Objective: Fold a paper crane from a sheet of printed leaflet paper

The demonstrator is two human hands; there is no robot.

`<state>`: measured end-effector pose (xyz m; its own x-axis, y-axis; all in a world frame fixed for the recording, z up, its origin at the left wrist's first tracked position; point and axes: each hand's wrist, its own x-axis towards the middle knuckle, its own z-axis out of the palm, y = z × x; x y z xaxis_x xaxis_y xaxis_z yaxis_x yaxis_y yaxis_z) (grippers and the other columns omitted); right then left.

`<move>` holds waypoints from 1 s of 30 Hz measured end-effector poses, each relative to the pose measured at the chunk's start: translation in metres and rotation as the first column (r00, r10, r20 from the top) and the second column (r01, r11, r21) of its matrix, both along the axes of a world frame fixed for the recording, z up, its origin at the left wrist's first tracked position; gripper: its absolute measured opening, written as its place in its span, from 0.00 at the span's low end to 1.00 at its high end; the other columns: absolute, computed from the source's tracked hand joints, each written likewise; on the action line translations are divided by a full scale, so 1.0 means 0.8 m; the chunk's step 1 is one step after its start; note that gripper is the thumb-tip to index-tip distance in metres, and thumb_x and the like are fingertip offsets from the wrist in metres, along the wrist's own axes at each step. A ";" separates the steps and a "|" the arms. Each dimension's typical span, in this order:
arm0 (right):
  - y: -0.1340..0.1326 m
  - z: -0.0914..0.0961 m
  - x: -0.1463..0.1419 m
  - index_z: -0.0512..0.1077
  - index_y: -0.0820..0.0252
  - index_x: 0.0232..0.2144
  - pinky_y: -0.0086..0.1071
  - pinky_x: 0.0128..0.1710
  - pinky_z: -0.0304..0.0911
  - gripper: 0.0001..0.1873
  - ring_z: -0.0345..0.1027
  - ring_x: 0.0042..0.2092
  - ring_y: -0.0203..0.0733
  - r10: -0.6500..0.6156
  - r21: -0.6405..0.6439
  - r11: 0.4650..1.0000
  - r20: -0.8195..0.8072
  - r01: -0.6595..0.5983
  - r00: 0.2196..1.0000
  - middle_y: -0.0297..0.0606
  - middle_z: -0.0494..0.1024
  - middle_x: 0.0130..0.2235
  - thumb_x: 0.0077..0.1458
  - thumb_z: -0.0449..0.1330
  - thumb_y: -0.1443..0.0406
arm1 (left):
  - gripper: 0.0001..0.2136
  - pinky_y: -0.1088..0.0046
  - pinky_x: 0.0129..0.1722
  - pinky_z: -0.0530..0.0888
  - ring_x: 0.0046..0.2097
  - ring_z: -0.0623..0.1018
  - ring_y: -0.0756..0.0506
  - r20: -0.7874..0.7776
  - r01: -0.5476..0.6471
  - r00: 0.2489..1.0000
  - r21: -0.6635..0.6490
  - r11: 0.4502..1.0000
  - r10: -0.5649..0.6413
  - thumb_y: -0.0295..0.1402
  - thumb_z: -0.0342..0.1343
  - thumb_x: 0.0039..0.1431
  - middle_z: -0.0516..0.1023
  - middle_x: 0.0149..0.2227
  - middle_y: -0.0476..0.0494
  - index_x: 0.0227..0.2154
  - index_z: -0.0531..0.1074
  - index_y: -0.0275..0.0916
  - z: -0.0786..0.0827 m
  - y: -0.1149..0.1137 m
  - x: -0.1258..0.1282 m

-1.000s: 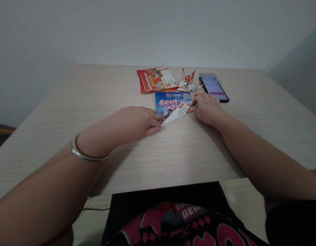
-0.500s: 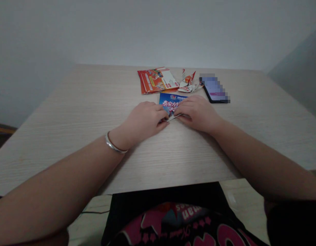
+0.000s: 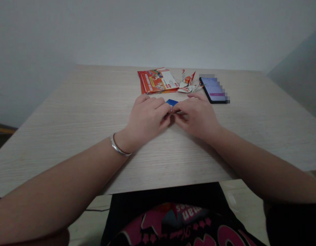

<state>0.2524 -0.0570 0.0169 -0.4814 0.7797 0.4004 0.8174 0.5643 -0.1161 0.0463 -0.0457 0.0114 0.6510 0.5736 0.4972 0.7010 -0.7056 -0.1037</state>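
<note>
L hand (image 3: 147, 116) & R hand (image 3: 196, 114) both pinched shut on flyer (image 3: 171, 102), mid-table (image 3: 96, 102), mostly hidden; folding judged early-stage, vs 1 finished paper figure (image 3: 188, 83) beyond, stack (image 3: 156, 80) untouched.

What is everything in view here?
blue printed paper leaflet: one, blue, folded, pinched between both hands.
orange-red glossy paper leaflets: small stack, orange-red, behind the hands.
folded paper figure: count unclear, red and white, right of the stack.
black flat smartphone: one, black, right of the figure.
pale wooden table: one, beige, under everything.
silver metal bangle: one, silver, left wrist.
left hand: one, grip on the leaflet.
right hand: one, grip on the leaflet.
</note>
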 end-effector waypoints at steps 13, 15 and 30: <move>-0.002 0.002 -0.004 0.79 0.54 0.35 0.44 0.52 0.64 0.07 0.74 0.39 0.49 -0.004 -0.023 1.000 0.023 0.005 1.000 0.39 0.83 0.34 0.58 0.59 0.64 | 0.11 0.56 0.44 0.68 0.40 0.77 0.40 -0.003 0.071 0.997 -0.047 0.996 -0.071 0.32 0.50 0.68 0.79 0.32 0.43 0.32 0.76 0.41 0.003 0.000 0.004; -0.002 0.003 -0.001 0.79 0.53 0.36 0.41 0.44 0.63 0.07 0.74 0.38 0.49 -0.031 -0.049 0.998 -0.003 0.031 1.000 0.39 0.84 0.34 0.57 0.60 0.64 | 0.10 0.56 0.45 0.68 0.40 0.77 0.40 -0.006 0.081 0.997 -0.027 0.996 -0.081 0.33 0.51 0.68 0.79 0.31 0.43 0.32 0.76 0.41 0.004 0.000 0.002; 0.003 0.003 0.022 0.81 0.52 0.37 0.37 0.35 0.62 0.08 0.77 0.38 0.47 -0.168 -0.135 0.979 -0.121 0.152 0.978 0.36 0.86 0.37 0.57 0.61 0.63 | 0.08 0.62 0.39 0.69 0.36 0.77 0.43 0.085 0.022 0.996 -0.181 0.983 -0.007 0.32 0.53 0.62 0.78 0.29 0.45 0.27 0.73 0.41 0.005 0.013 -0.007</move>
